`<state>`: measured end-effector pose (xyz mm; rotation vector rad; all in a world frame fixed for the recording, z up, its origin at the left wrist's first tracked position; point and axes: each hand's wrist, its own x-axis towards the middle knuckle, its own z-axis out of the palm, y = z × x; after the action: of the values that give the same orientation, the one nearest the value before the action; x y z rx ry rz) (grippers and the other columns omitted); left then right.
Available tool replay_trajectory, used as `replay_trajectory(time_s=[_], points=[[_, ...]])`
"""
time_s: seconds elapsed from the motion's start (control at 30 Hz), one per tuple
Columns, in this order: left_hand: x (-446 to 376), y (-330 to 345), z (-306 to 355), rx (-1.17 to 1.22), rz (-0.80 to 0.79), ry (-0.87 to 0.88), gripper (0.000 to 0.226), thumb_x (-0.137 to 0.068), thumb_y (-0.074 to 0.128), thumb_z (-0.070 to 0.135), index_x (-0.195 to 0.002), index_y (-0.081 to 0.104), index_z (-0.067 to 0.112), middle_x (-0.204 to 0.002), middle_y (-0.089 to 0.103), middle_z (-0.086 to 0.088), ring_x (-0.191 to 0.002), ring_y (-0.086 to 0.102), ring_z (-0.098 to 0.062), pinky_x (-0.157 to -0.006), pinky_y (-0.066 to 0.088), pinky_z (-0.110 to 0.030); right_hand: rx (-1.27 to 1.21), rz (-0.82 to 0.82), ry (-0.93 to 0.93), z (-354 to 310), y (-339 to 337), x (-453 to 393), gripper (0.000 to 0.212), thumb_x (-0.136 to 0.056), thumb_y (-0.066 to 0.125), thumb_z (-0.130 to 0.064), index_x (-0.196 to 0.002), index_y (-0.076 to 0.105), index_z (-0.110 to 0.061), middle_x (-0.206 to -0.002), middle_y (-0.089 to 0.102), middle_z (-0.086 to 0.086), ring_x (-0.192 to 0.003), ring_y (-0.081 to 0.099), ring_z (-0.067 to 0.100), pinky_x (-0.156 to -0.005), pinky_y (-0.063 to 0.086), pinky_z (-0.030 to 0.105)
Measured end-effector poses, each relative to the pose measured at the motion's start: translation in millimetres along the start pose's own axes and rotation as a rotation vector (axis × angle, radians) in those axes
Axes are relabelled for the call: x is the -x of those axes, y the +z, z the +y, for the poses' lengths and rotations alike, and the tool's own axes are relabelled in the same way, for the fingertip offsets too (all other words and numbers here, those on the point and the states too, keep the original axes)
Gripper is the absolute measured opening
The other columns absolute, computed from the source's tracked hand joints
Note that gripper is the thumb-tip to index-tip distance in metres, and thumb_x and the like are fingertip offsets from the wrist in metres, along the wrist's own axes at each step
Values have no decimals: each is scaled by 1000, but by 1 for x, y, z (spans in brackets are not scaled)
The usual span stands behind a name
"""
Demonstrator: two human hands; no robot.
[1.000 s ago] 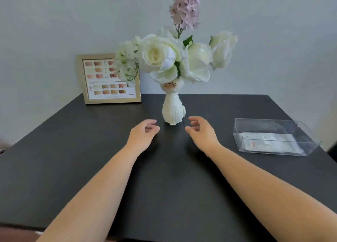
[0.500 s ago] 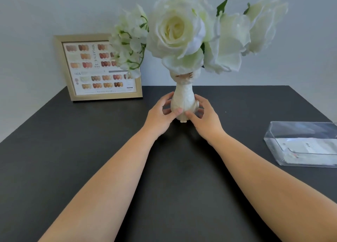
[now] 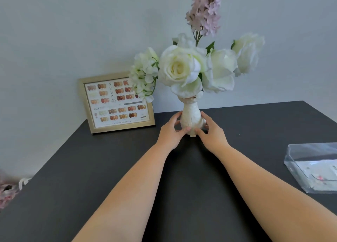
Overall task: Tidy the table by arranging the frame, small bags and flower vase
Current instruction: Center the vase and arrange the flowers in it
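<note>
A white cat-shaped flower vase [image 3: 191, 116] with white roses and a lilac sprig stands upright toward the back of the black table [image 3: 109, 168]. My left hand [image 3: 172, 132] and my right hand [image 3: 211, 133] clasp its lower body from either side. A gold-edged frame [image 3: 116, 103] with a nail colour chart leans against the wall at the back left, partly behind the blooms. Small white bags [image 3: 321, 178] lie inside a clear plastic tray [image 3: 295, 167] at the right edge.
A pale wall runs right behind the table. Pinkish fabric and a white cord [image 3: 11, 189] lie beyond the table's left edge. The table's back right corner [image 3: 302, 102] is in view.
One second ago both hands hovered apart in front of the vase. They then closed around its base and still hold it; the vase now stands nearer the back wall.
</note>
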<state>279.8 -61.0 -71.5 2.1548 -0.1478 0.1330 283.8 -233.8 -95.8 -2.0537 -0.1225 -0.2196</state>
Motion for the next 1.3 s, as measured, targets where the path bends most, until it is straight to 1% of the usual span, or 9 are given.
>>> replay_trajectory(time_s=[0.1,0.27,0.43,0.53,0.63,0.8,0.93,1.13,1.3], points=[[-8,2,-7,-12,34,17,72,-85,74,40,-146,36,41,-133,60,8,-86,65,-3,-77,46,-16,15,-23,8,1,2,-9,67,-91,60,-27,-148,26,-37,-140,51,2,-122,52,18,-95,42,31],[-24,4,-15,7,47,13,73,-82,75,40,-144,37,42,-130,62,9,-103,66,-18,-93,54,-44,25,-28,27,4,8,-23,67,-92,59,-26,-148,25,-39,-138,52,2,-122,51,17,-94,41,29],[-32,-6,-11,14,44,26,72,-82,74,43,-144,37,40,-130,60,9,-106,62,-10,-88,50,-28,-3,4,39,0,7,-24,68,-91,60,-27,-149,26,-37,-144,45,-1,-125,48,15,-95,39,27],[-31,-25,7,327,157,-5,76,-75,77,52,-139,37,42,-130,56,11,-98,63,3,-73,43,-15,-248,167,64,-14,-8,-19,62,-88,63,-28,-142,35,-39,-142,45,-5,-126,46,13,-95,41,30],[-26,-53,28,639,269,65,86,-62,82,62,-136,43,39,-136,53,11,-93,61,18,-80,44,-20,-404,332,-46,-45,-35,-11,52,-80,68,-33,-119,42,-56,-123,54,-17,-112,55,5,-85,45,24],[-23,-91,54,883,389,219,80,-70,86,41,-134,39,39,-133,54,13,-113,61,-2,-79,59,-31,-450,362,-224,-100,-62,-7,80,-71,80,-40,-126,25,-61,-129,48,-11,-102,61,2,-77,50,23],[-25,-116,80,792,442,311,75,-76,84,33,-135,38,42,-128,53,13,-102,66,-2,-73,59,-32,-364,319,-228,-128,-72,-14,86,-70,79,-43,-127,20,-68,-127,52,-11,-100,61,8,-76,49,24],[-39,-142,119,483,403,402,55,-73,81,48,-118,49,50,-125,57,12,-100,67,-9,-72,61,-36,-372,312,-162,-152,-97,-33,50,-67,77,-40,-110,55,-53,-103,64,-5,-81,70,14,-79,58,38],[-63,-155,154,339,323,364,50,-75,81,42,-117,54,37,-116,61,9,-78,72,-13,-68,62,-43,-334,349,-145,-194,-122,-47,37,-67,78,-36,-99,61,-45,-104,64,1,-71,70,16,-60,56,27]])
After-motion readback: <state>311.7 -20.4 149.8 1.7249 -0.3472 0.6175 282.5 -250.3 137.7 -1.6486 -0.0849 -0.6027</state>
